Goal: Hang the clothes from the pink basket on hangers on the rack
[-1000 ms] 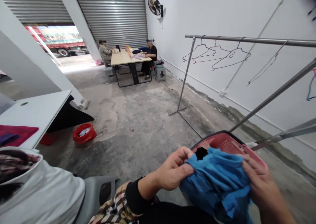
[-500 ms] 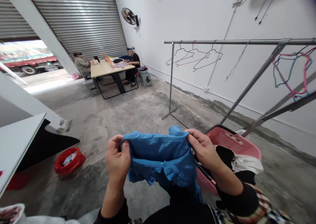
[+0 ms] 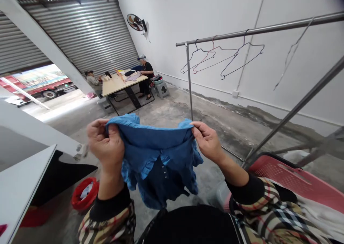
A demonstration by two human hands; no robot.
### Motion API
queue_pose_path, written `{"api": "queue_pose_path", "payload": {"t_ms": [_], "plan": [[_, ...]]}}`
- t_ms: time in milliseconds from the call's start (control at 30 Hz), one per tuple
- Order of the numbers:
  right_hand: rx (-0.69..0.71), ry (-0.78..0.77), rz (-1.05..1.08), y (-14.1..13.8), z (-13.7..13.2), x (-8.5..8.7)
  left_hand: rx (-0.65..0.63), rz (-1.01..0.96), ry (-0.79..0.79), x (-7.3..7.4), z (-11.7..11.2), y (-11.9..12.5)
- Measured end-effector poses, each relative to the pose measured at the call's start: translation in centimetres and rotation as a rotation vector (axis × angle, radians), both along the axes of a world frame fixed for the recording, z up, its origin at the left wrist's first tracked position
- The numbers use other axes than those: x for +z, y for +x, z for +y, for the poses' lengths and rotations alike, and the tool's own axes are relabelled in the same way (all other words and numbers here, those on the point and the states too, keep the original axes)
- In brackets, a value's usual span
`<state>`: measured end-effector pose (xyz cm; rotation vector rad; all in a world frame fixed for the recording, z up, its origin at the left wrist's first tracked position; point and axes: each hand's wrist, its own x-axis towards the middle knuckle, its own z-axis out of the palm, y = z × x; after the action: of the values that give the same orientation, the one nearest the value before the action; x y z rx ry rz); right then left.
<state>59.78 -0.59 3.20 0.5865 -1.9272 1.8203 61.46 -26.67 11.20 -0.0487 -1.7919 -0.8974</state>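
Head view shows a blue garment (image 3: 157, 141), ruffle-edged, stretched wide on top.

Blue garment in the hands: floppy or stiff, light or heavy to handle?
Probably floppy: the blue garment hangs in folds below the edge stretched between the left hand and right hand. Likely light, since the cloth looks thin and each hand merely pinches it. If one side were released, that corner would probably droop.

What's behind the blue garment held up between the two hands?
Grey concrete floor shows around the blue garment, with a light-topped table farther back. The floor directly behind the garment is covered, so anything there cannot be seen.
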Motion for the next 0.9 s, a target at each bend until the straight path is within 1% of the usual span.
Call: {"api": "queue_pose_path", "payload": {"t_ms": [67,167,300,367,433,500,567,633,700,733,800,900], "plan": [[-0.040,0.002,-0.016,-2.3,0.8,-0.4,-0.027,-0.041,-0.030,-0.3,0.5,-3.1],[-0.089,0.015,-0.052,-5.4,1.7,-1.2,-0.058,-0.108,-0.039,-1.4,0.8,-7.3],[-0.159,0.061,-0.087,-9.3,2.1,-2.4,-0.102,-0.238,-0.078,-2.6,0.4,-12.0],[-0.167,0.113,-0.101,-11.2,2.1,-3.0,-0.150,-0.299,-0.048,-3.2,0.0,-14.3],[-0.140,0.207,-0.128,-13.3,2.0,-3.6,-0.257,-0.368,0.083,-4.0,-0.4,-16.6],[-0.063,0.333,-0.171,-15.6,1.8,-4.3,-0.415,-0.495,0.306,-4.9,-0.9,-18.8],[0.038,0.448,-0.222,-18.7,1.5,-5.1,-0.568,-0.639,0.541,-5.8,-1.6,-21.0],[0.087,0.507,-0.264,-22.6,1.1,-5.8,-0.677,-0.751,0.697,-6.6,-2.5,-23.1],[0.073,0.506,-0.286,-27.5,0.6,-6.0,-0.739,-0.831,0.781,-7.3,-3.6,-25.2],[0.043,0.487,-0.295,-30.3,0.2,-5.8,-0.759,-0.875,0.810,-7.6,-4.3,-26.3],[-0.078,0.410,-0.332,-36.4,-0.5,-4.8,-0.784,-0.956,0.855,-8.2,-5.9,-28.4],[-0.332,0.275,-0.403,-46.0,-1.4,-2.6,-0.823,-1.042,0.882,-9.2,-8.4,-31.4]]}}
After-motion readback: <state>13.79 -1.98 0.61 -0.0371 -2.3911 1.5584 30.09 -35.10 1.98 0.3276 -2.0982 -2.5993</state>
